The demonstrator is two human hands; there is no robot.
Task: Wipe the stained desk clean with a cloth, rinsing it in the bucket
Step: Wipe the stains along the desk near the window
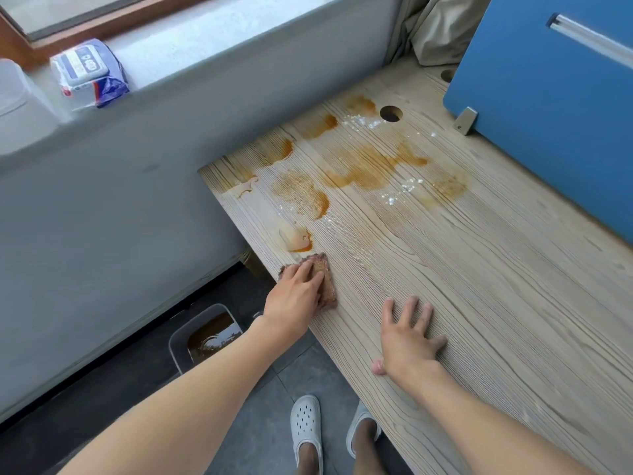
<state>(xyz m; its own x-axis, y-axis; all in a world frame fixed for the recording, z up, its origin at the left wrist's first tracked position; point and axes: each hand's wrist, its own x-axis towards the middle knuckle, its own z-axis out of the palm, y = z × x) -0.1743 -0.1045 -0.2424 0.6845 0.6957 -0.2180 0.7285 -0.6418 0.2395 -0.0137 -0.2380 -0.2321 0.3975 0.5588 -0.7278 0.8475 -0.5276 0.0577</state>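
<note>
Partly covered by the left hand [294,298]: the brown nubby cloth [328,281]. Half hidden behind the left forearm: the grey plastic bucket of brown water [176,347]. Cut off at the right edge: the blue upright panel [548,132].

Wooden desk [479,286] bears stains [370,166], cloth [327,279] — blue divider [548,114].

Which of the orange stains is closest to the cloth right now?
The small glossy puddle by the desk's edge, just beyond the cloth under the left hand; every other stain lies farther back.
</note>
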